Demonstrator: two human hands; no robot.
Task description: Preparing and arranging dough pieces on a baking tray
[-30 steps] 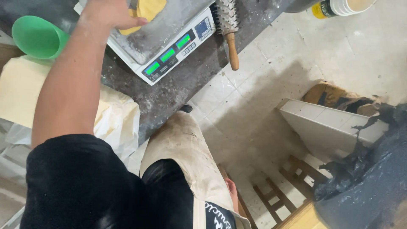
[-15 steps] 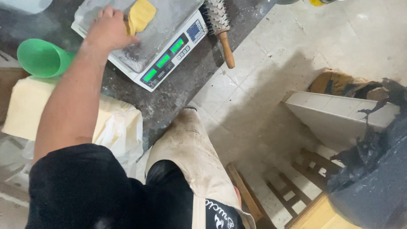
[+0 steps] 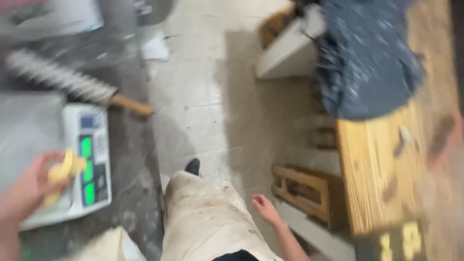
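Observation:
The picture is blurred by head motion. My left hand (image 3: 29, 186) is at the lower left, closed on a yellow lump of dough (image 3: 63, 171) over the edge of a white digital scale (image 3: 92, 164) with green lit displays. My right hand (image 3: 265, 208) hangs at my side beside my pale apron (image 3: 208, 222), fingers loosely apart and holding nothing. A spiked roller (image 3: 63, 79) with a wooden handle lies on the dark counter behind the scale.
A wooden table (image 3: 396, 169) stands at the right with a dark cloth-like heap (image 3: 367, 63) on it. A wooden pallet or crate (image 3: 302, 191) sits on the tiled floor (image 3: 203, 96). A white box (image 3: 285, 53) is at the back.
The view has swung to the right toward the wooden table. My left hand has lifted the yellow dough off the scale's tray to its edge. My right hand has come into view.

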